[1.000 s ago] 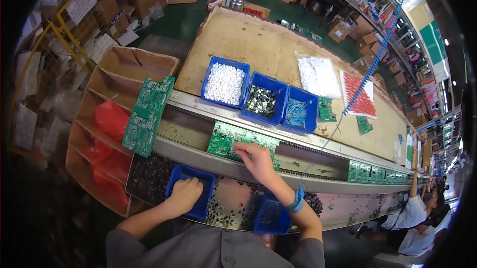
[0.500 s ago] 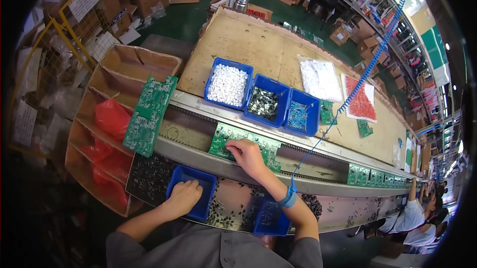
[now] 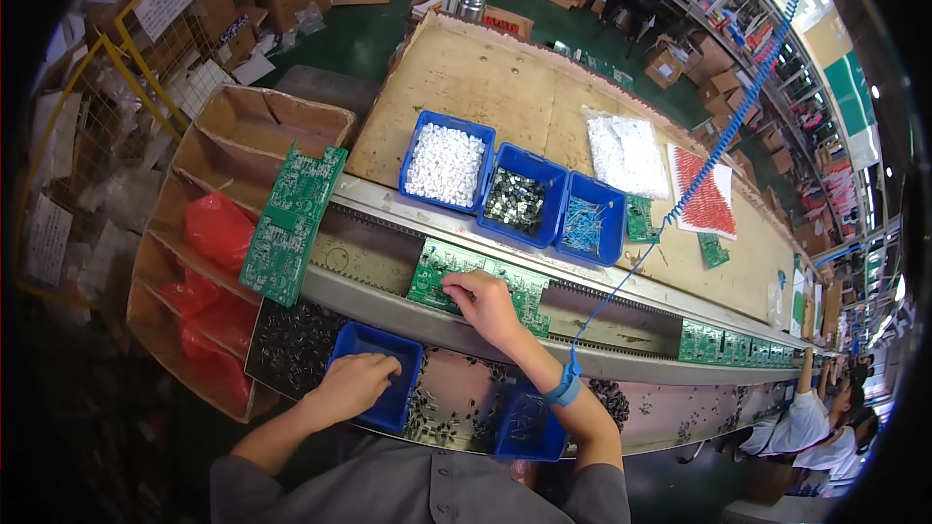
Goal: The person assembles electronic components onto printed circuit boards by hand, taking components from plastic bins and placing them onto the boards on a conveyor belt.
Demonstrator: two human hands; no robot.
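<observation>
A green circuit board (image 3: 529,293) lies in the metal conveyor track in front of me. Over its left half is my right hand (image 3: 485,305), thumb and fingertips pinched together close to the surface; whatever they hold is too small to make out. On that wrist sits a blue strap (image 3: 563,385) joined to a coiled cord. My left hand (image 3: 354,386) reaches over the near-left blue bin (image 3: 408,393) with its fingers curled together. Anything between those fingertips is hidden, and the hand covers part of the bin's inside.
Beyond the track stand blue bins of white parts (image 3: 445,163), metallic parts (image 3: 515,202) and blue-leaded parts (image 3: 584,225). Another board (image 3: 291,228) leans on a cardboard divider box (image 3: 155,271). Loose black components (image 3: 291,344) surround the near bins. Co-workers sit at far right.
My left hand has risen a little from inside the near-left bin, its fingertips shifting slightly right. My right hand stays almost still over the board.
</observation>
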